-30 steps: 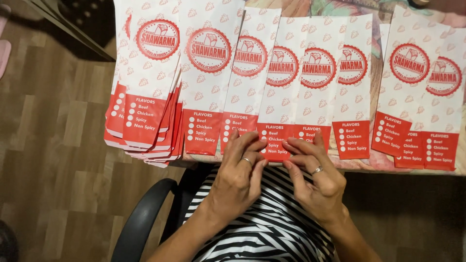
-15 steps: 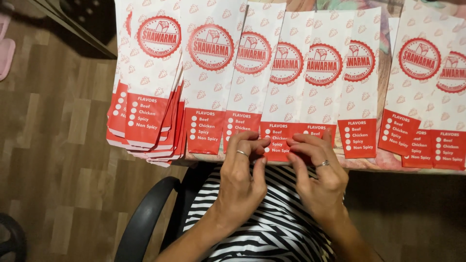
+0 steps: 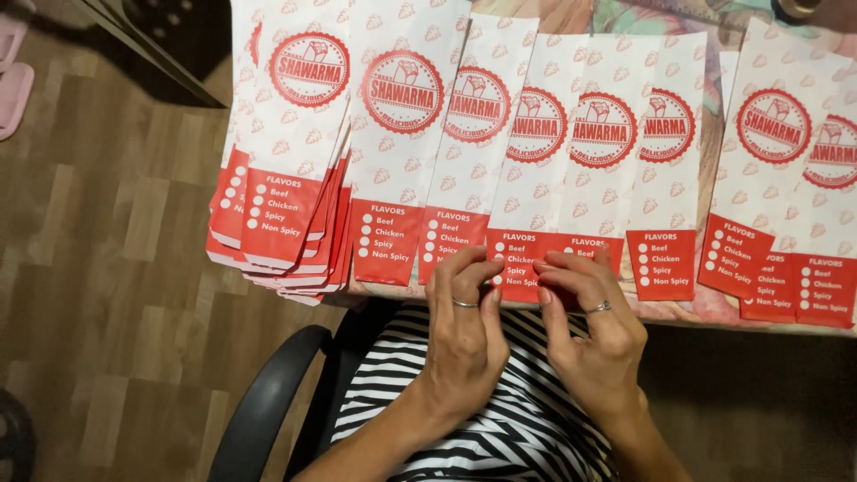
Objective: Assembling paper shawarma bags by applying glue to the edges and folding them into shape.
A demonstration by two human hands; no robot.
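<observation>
Several long white paper bags with red round emblems and red bottom panels lie overlapping in a row along the table edge. My left hand [image 3: 464,321] and my right hand [image 3: 589,321] meet at the red bottom end of one middle bag [image 3: 527,178]. The fingertips of both hands pinch that lower edge. Each hand wears a ring. A thick stack of the same bags [image 3: 286,161] hangs over the table edge at the left. More bags [image 3: 786,178] lie at the right.
The table [image 3: 714,308] has a patterned cover showing at its front edge. I sit on a black chair with an armrest [image 3: 268,402], in a black-and-white striped garment. The wooden floor [image 3: 107,268] lies to the left, with pink slippers [image 3: 13,71] at the far left.
The view has shifted slightly. My fingers have drawn closer together on the bag's bottom edge; the bags themselves stay where they were.
</observation>
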